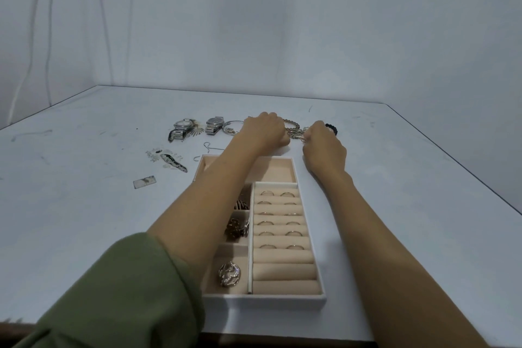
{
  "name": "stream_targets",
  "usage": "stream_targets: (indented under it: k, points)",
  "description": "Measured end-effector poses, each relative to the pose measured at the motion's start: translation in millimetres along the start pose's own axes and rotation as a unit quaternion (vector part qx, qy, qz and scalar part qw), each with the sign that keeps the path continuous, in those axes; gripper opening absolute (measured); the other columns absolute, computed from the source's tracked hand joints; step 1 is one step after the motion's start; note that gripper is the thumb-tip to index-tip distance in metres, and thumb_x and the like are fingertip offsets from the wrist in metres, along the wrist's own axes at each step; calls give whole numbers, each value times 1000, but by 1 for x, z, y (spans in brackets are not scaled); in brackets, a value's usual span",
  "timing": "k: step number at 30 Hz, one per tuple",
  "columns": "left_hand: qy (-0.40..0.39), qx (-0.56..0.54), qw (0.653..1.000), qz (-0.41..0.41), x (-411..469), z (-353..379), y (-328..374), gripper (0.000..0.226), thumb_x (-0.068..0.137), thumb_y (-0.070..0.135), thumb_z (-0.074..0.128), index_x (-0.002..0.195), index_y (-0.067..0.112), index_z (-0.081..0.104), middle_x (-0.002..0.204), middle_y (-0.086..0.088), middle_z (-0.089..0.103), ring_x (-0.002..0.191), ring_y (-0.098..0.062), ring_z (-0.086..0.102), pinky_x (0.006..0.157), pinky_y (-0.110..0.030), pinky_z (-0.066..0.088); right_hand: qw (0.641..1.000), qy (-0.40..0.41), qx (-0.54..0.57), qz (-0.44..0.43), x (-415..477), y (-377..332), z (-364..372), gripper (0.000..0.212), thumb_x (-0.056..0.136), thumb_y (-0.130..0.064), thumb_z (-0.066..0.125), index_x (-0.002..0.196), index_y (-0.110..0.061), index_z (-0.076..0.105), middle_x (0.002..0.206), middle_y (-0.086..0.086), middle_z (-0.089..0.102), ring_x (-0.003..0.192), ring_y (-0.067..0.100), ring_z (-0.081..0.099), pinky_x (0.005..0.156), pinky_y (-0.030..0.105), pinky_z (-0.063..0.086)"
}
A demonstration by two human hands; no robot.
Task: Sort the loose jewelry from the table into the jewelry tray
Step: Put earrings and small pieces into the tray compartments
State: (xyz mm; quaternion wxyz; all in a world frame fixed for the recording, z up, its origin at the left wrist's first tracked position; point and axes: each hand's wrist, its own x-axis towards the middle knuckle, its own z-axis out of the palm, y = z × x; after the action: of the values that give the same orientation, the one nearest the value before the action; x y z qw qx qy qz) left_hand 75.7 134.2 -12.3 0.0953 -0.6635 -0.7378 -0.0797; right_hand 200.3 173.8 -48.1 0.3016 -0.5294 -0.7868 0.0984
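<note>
Head camera: left hand (264, 131) is curling at the edge of the gold chain tangle (293, 130), its grip hidden. Right hand (323, 145) is pinching the other side, probably teasing pieces apart. The tangle is lying just beyond the jewelry tray (265, 300), with watches (183, 128) waiting further left.

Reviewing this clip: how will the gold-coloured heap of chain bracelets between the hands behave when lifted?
The gold-coloured heap of chain bracelets shows small links and beads, so it will probably drape limply. Its strands lie tangled, so several may lift together or snag. The left hand and right hand both seem to pinch it, which should limit swinging.
</note>
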Motion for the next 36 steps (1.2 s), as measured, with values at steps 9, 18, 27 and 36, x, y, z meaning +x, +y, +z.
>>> stream_targets:
  k: [9, 18, 27, 36]
  points:
    - [57, -263, 963, -33, -16, -15, -22, 2, 87, 8, 40, 89, 7, 40, 81, -13, 51, 72, -24, 38, 61, -33, 27, 994, 53, 88, 40, 1, 2, -2, 19, 89, 1, 46, 95, -7, 63, 103, 6, 65, 80, 21, 50, 67, 28, 35]
    - [72, -390, 918, -21, -34, -16, -35, 9, 95, 11, 44, 96, 14, 53, 73, 1, 55, 75, -20, 49, 61, -22, 40, 974, 57, 214, 38, 2, 5, -5, 17, 83, 2, 57, 81, -10, 69, 79, 10, 68, 71, 24, 65, 67, 32, 53]
    - [45, -405, 909, 81, -105, -42, -28, 14, 93, 10, 56, 94, 12, 69, 76, 0, 69, 67, -10, 64, 66, -24, 54, 947, 31, 310, 73, -5, 3, -17, 12, 80, 14, 58, 81, 6, 67, 73, 17, 63, 40, 12, 56, 51, 27, 54]
    - [135, -519, 844, -11, -172, -44, -48, 17, 79, 3, 66, 75, 17, 74, 61, -3, 70, 57, -16, 65, 63, -35, 58, 959, -132, 252, 16, -24, -26, -84, 12, 77, 10, 68, 85, 3, 74, 73, 13, 70, 60, 25, 69, 70, 24, 59]
